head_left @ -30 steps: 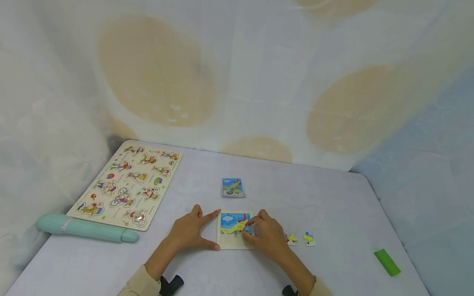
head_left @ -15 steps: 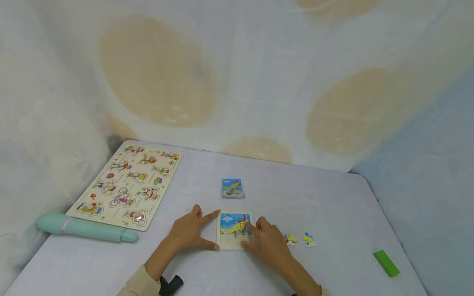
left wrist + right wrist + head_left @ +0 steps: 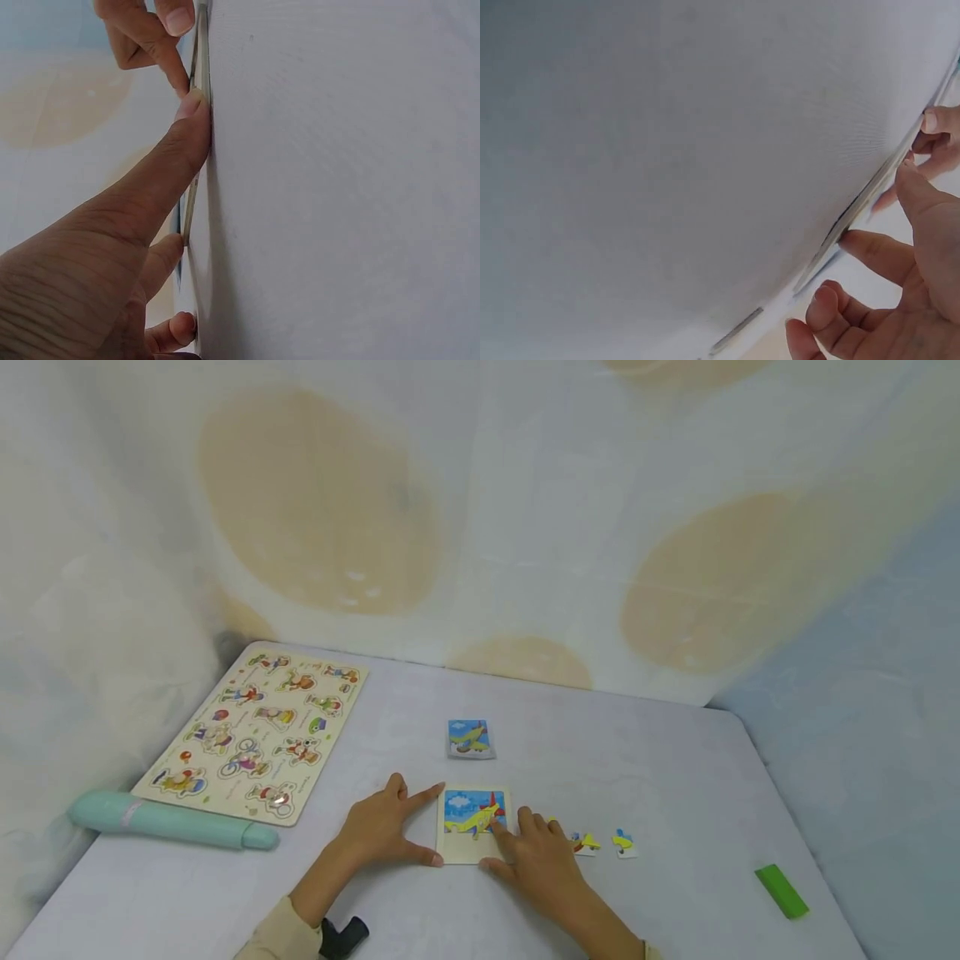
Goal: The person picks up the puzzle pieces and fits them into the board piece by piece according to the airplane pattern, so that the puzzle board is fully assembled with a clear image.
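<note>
In the head view, a small wooden jigsaw board [image 3: 461, 852] lies on the table, its upper half filled with a blue sky and yellow airplane picture. My left hand [image 3: 378, 828] touches the board's left corners with spread, straight thumb and index finger. My right hand [image 3: 542, 860] presses its index fingertip on a yellow jigsaw piece [image 3: 482, 818] at the picture's right side, its thumb near the lower right edge. Loose jigsaw pieces [image 3: 587, 843] lie right of that hand, one partly hidden behind it. Both wrist views show the board [image 3: 190, 214] edge-on, with fingertips at it.
A small stack with a matching airplane picture [image 3: 469, 739] lies behind the board. At the left are a large wooden puzzle board with figures [image 3: 262, 727] and a mint-green rod-shaped object [image 3: 172, 820]. A green block [image 3: 782, 891] lies far right.
My right hand no longer pinches at the picture's right side; its index finger has straightened and presses there, and the red tail shows more. My left hand stays in place.
</note>
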{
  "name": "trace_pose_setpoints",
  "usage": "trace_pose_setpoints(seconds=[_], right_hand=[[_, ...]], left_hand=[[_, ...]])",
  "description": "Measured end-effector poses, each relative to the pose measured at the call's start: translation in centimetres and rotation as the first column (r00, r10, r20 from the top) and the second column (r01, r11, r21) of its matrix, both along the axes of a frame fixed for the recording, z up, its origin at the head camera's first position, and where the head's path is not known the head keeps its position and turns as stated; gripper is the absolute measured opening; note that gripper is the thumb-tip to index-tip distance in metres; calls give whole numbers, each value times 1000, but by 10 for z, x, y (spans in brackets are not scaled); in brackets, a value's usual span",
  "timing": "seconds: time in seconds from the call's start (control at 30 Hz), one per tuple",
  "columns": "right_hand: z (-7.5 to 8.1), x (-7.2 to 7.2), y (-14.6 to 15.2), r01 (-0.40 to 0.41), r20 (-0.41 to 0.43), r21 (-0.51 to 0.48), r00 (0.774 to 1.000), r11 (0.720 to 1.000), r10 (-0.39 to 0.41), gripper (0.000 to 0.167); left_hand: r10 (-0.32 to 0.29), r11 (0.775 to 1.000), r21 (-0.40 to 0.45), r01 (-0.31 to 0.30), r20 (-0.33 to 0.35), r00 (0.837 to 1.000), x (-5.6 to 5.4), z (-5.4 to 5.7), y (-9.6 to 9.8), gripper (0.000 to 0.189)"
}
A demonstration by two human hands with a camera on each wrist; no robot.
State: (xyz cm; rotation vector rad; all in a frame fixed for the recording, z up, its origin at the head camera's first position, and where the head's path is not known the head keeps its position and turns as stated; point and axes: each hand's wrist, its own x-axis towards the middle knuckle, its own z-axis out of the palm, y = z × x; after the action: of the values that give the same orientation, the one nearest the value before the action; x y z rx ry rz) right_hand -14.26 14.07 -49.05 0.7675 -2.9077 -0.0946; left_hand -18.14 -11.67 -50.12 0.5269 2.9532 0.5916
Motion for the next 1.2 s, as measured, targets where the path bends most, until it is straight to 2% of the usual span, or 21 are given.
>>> trace_pose_setpoints(seconds=[0.1, 0.23, 0.37, 0.53, 0.67, 0.77, 0.9, 1.07, 1.2], right_hand=[[-1, -1, -5, -18, -39, 4, 999, 1000, 18, 59], [0, -3, -9, -15, -34, -9, 999, 1000, 15, 58], [5, -6, -7, 5, 26, -55, 1000, 998, -3, 54], [14, -5, 0, 80, 143, -173, 988, 982, -55, 49], [14, -4, 9, 125, 143, -198, 985, 972, -98, 52], [12, -3, 18, 178, 151, -247, 978, 952, -143, 53], [12, -4, 29, 243, 162, -332, 967, 912, -199, 51], [13, -7, 43, 322, 186, -367, 945, 873, -270, 49], [10, -8, 52, 359, 201, -388, 932, 849, -303, 50]], left_hand=[[10, 1000, 0, -10, 7, 1000, 1, 1, -1, 100], [10, 1000, -3, -10, 13, 1000, 1, -1, -1, 99], [3, 1000, -3, -3, 15, 1000, -1, -5, 1, 99], [6, 1000, -3, -6, 24, 1000, -1, -6, 2, 100], [12, 1000, -7, -12, 38, 999, -1, -5, 2, 101], [14, 1000, -7, -13, 45, 999, -1, -4, 2, 101], [13, 1000, -6, -13, 51, 999, -1, -2, 1, 101], [18, 1000, -3, -18, 60, 998, -1, 2, 2, 101], [24, 1000, -12, -23, 61, 998, -2, 1, 1, 101]])
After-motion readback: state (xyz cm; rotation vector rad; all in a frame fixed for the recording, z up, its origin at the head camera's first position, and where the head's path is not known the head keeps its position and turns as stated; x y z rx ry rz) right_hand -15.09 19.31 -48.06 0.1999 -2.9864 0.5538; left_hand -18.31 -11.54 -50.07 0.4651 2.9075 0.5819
